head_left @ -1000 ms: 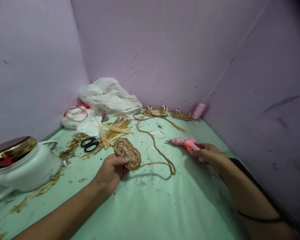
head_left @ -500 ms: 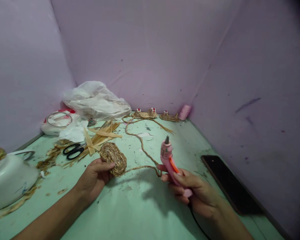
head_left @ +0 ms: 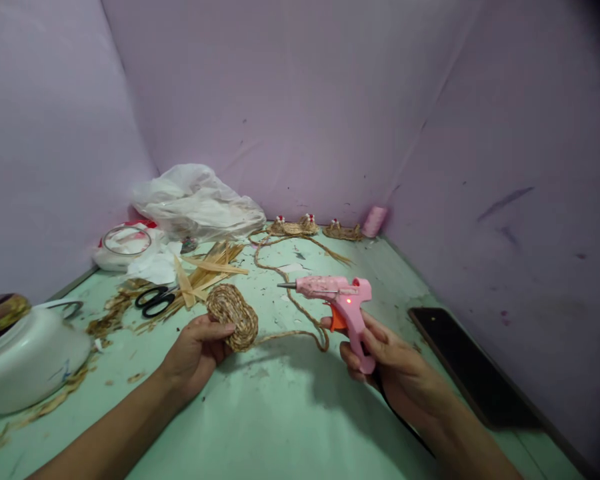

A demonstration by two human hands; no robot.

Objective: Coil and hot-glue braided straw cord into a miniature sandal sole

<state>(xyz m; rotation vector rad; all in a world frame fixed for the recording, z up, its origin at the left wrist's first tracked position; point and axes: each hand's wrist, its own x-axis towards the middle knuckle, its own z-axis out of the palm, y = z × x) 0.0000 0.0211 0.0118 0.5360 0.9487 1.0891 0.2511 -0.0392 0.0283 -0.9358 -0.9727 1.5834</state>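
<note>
Between the thumb and fingers of my left hand (head_left: 200, 350) is a coiled oval sole of braided straw (head_left: 233, 315), held above the table. A loose braided cord (head_left: 293, 301) runs from the coil to the right, loops, and trails back across the table. My right hand (head_left: 387, 350) is wrapped round the handle of a pink glue gun (head_left: 330, 288). Its metal nozzle points left, toward the coil but apart from it. A red light glows on its side, and a finger lies by the orange trigger (head_left: 337, 320).
Black-handled scissors (head_left: 155, 302) lie near dry straw strips (head_left: 213, 270). A white pot (head_left: 27, 360) stands at left, a plastic bag (head_left: 195, 203) behind. Small woven slippers (head_left: 295, 228) and a pink thread spool (head_left: 375, 221) line the back wall. A dark phone (head_left: 473, 367) lies at right.
My right hand has turned the glue gun so that its nozzle swings from pointing away to pointing left. The cord loop has come away from my right fingers. My left hand keeps its hold.
</note>
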